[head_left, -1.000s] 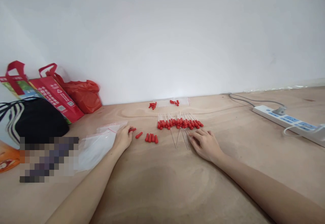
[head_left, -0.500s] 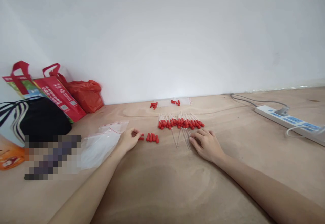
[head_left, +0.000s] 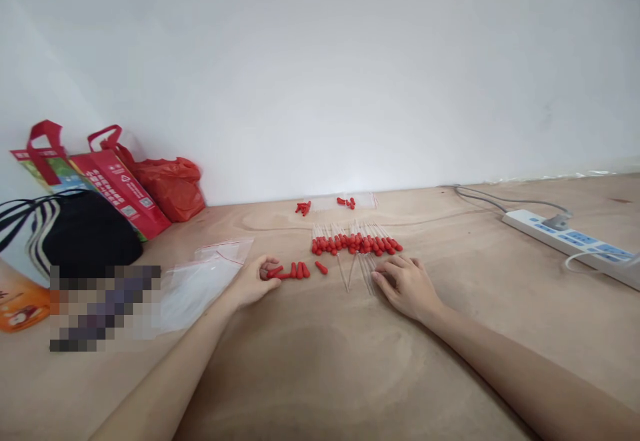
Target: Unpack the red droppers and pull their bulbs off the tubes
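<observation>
On the wooden table [head_left: 320, 361] my left hand [head_left: 254, 281] lies with its fingers curled round red rubber caps [head_left: 295, 271], touching the nearest ones; one cap [head_left: 321, 267] lies apart to the right. My right hand [head_left: 407, 285] rests flat, fingers stretched onto several loose clear thin tubes [head_left: 357, 271]. Behind them a row of tubes fitted with red caps [head_left: 355, 241] lies side by side.
Clear zip bags [head_left: 200, 281] lie left of my left hand. Red and black bags [head_left: 100, 201] stand at the far left by the wall. More red caps [head_left: 301, 207] and a small bag [head_left: 350, 201] lie near the wall. A white power strip [head_left: 570, 241] sits at right.
My left hand slid right along the table and pushed the red caps together toward the tubes; one cap rolled off to the right. My right hand stayed put.
</observation>
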A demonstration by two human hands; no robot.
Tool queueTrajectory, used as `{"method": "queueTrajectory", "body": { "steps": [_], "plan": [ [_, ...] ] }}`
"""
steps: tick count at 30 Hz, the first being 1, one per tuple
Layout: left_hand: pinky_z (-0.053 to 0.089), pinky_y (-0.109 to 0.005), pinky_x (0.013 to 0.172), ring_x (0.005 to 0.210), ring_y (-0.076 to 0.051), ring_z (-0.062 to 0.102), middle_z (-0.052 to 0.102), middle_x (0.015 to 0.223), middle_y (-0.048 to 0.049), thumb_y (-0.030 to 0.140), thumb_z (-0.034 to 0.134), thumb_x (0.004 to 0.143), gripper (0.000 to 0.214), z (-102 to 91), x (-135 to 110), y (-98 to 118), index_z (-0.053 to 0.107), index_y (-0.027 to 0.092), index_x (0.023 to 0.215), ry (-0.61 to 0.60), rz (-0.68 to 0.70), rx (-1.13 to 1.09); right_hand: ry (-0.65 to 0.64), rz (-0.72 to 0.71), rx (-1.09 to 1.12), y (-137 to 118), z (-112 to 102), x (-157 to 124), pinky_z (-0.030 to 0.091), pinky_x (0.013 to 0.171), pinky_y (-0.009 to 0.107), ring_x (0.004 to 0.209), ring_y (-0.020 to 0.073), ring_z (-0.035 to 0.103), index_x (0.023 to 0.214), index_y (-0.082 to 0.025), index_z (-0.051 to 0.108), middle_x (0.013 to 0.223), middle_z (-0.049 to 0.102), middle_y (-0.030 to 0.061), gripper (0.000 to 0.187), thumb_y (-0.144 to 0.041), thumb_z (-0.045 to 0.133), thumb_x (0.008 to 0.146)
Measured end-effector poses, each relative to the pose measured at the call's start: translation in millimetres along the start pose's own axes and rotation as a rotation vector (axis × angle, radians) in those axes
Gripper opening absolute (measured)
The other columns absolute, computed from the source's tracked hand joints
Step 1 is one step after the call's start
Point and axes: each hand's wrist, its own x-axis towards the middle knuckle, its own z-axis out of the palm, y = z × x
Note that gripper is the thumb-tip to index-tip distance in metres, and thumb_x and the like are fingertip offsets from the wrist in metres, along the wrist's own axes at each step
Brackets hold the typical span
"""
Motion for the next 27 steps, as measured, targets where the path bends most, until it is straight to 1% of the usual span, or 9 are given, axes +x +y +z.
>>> {"method": "queueTrajectory", "body": {
  "steps": [2,4,7,10,14,16,18,21,27],
  "plan": [
    [0.045,-0.027,0.062,0.070,-0.018,0.058,0.064,0.081,-0.0042,0.032,0.059,0.055,0.030,-1.7,0,-1,0.060,0.017,0.080,-0.021,0.087,0.115,-0.002,0.006,0.000,0,-1,0,0.030,0.071,0.031,0.078,0.0157,0.054,0.075,-0.022,0.061,0.077,0.063,0.0021,0.024,-0.033,0.042,0.085],
    [0.043,-0.027,0.061,0.069,-0.018,0.058,0.064,0.075,-0.0031,0.035,0.056,0.060,0.022,-3.4,0,0,0.061,0.018,0.074,-0.036,0.130,0.239,0.003,0.005,0.001,-1,-1,0,0.030,0.071,0.031,0.078,0.0156,0.054,0.075,-0.022,0.061,0.077,0.063,0.0021,0.024,-0.033,0.042,0.085],
    [0.042,-0.027,0.059,0.065,-0.018,0.058,0.064,0.069,-0.0022,0.039,0.054,0.063,0.022,-4.3,0,3,0.059,0.019,0.070,0.061,0.055,0.312,0.014,-0.005,-0.002,-1,0,0,0.030,0.070,0.031,0.077,0.0151,0.054,0.075,-0.022,0.062,0.077,0.062,0.0021,0.025,-0.032,0.041,0.085],
    [0.043,-0.027,0.060,0.065,-0.018,0.059,0.063,0.068,-0.0028,0.044,0.055,0.063,0.027,-0.5,1,6,0.057,0.018,0.070,0.172,0.000,0.294,0.019,-0.012,-0.004,0,2,0,0.030,0.070,0.030,0.076,0.0147,0.054,0.074,-0.022,0.062,0.077,0.062,0.0017,0.025,-0.032,0.041,0.085],
    [0.043,-0.026,0.057,0.061,-0.016,0.057,0.061,0.065,-0.0015,0.055,0.051,0.065,0.038,6.0,3,4,0.053,0.018,0.072,0.103,0.029,0.119,0.022,-0.008,0.011,0,2,0,0.030,0.071,0.031,0.076,0.0150,0.054,0.073,-0.022,0.061,0.077,0.063,0.0023,0.027,-0.033,0.041,0.085],
    [0.043,-0.025,0.055,0.059,-0.015,0.057,0.061,0.065,-0.0011,0.058,0.046,0.066,0.040,5.8,4,2,0.050,0.018,0.073,0.099,0.012,0.058,0.020,0.002,0.019,0,1,0,0.030,0.071,0.031,0.077,0.0152,0.054,0.073,-0.022,0.061,0.078,0.063,0.0023,0.026,-0.033,0.041,0.085],
    [0.043,-0.026,0.056,0.060,-0.015,0.057,0.061,0.066,-0.0016,0.057,0.042,0.068,0.040,3.3,5,-1,0.049,0.018,0.073,0.134,-0.014,0.086,0.011,0.013,0.020,0,0,0,0.030,0.072,0.031,0.077,0.0154,0.054,0.073,-0.022,0.061,0.078,0.063,0.0020,0.025,-0.033,0.042,0.085],
    [0.042,-0.027,0.061,0.065,-0.017,0.058,0.062,0.071,-0.0028,0.052,0.039,0.073,0.036,-0.1,7,-2,0.051,0.018,0.074,0.182,-0.023,0.209,-0.002,0.023,0.019,-1,-1,1,0.031,0.072,0.032,0.078,0.0157,0.055,0.074,-0.022,0.062,0.078,0.063,0.0018,0.025,-0.033,0.042,0.085],
    [0.040,-0.026,0.061,0.070,-0.018,0.059,0.064,0.075,-0.0033,0.049,0.041,0.075,0.033,3.4,17,8,0.055,0.019,0.072,0.165,0.009,0.407,-0.003,0.025,0.027,-1,-1,0,0.031,0.073,0.032,0.079,0.0160,0.055,0.075,-0.022,0.062,0.079,0.063,0.0023,0.025,-0.033,0.043,0.085]
  ]
}}
